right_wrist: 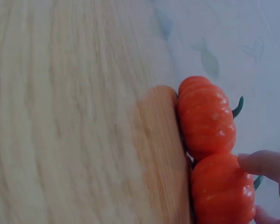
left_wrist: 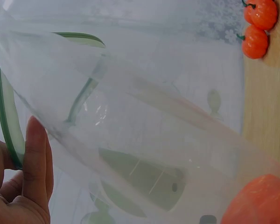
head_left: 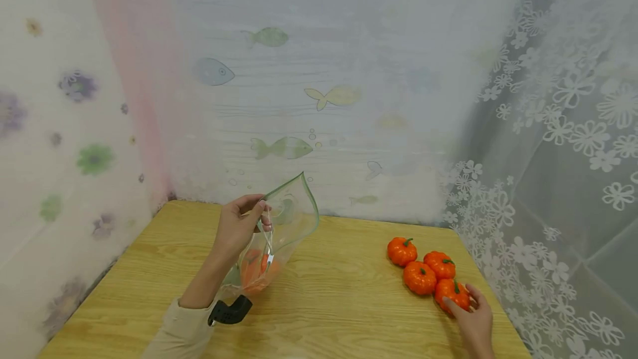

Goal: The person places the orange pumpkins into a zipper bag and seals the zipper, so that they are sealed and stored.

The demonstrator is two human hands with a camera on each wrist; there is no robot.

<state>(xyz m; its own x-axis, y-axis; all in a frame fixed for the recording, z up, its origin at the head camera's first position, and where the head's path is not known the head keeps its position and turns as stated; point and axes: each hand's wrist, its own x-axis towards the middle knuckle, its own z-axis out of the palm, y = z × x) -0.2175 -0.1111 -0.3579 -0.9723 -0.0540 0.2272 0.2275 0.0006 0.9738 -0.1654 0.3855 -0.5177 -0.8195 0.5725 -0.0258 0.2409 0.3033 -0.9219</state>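
My left hand (head_left: 263,216) pinches the green-edged rim of a clear zip bag (head_left: 291,215) and holds it up over the wooden table (head_left: 349,303), its mouth gaping to the right. An orange pumpkin (head_left: 254,273) lies in the bag's bottom. In the left wrist view the thumb (left_wrist: 35,163) presses on the rim of the bag (left_wrist: 144,121), and the pumpkin (left_wrist: 259,200) shows through the plastic. My right hand (head_left: 458,296) curls round the nearest small pumpkin (head_left: 451,291) of a cluster at the right. In the right wrist view a fingertip (right_wrist: 259,163) rests on that pumpkin (right_wrist: 221,196).
Several small orange pumpkins stand close together at the table's right, the farthest (head_left: 401,251) near the back edge. Patterned curtains close in the table at the left (head_left: 75,126), back and right (head_left: 558,181). Bare wood lies between the bag and the pumpkins.
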